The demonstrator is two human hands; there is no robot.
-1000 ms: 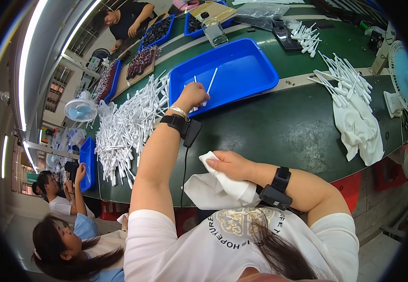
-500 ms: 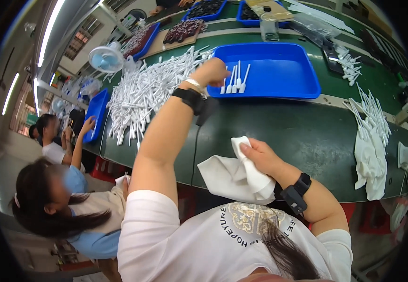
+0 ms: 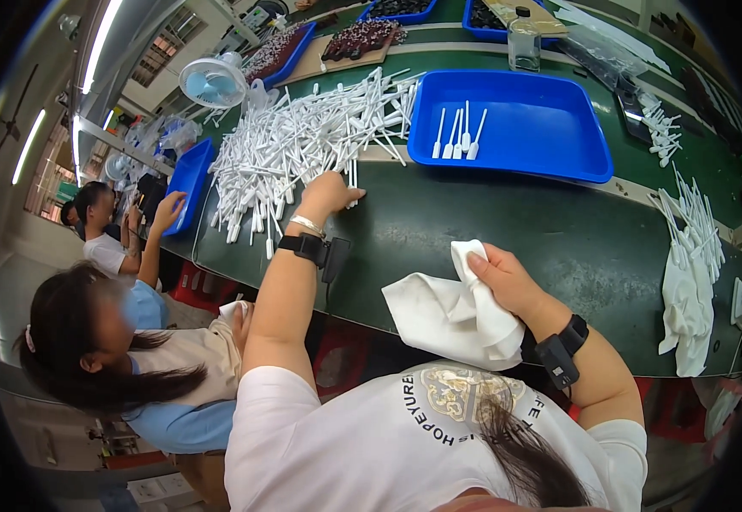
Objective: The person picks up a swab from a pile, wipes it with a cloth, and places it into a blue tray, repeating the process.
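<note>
My left hand (image 3: pixel 327 194) is at the near right edge of a large heap of white plastic sticks with thick ends (image 3: pixel 298 128). Its fingers are closed around a white stick (image 3: pixel 353 175) there, partly hidden by the hand. In my right hand (image 3: pixel 506 280), close to my body at the table edge, a folded white cloth (image 3: pixel 448 317) is gripped and hangs down. Beyond the hands, a blue tray (image 3: pixel 533 128) holds several similar sticks, standing side by side near its left end.
At the right of the green table (image 3: pixel 576 230), more sticks (image 3: pixel 694 226) lie over another white cloth (image 3: pixel 687 311). A clear bottle (image 3: pixel 524 43) stands behind the tray. To the left, a co-worker (image 3: pixel 89 350) reaches toward another blue tray (image 3: pixel 190 183).
My left hand has left the blue tray and come back, nearer and leftward, to the heap's edge. The right hand keeps its hold on the cloth. The view has shifted slightly.
</note>
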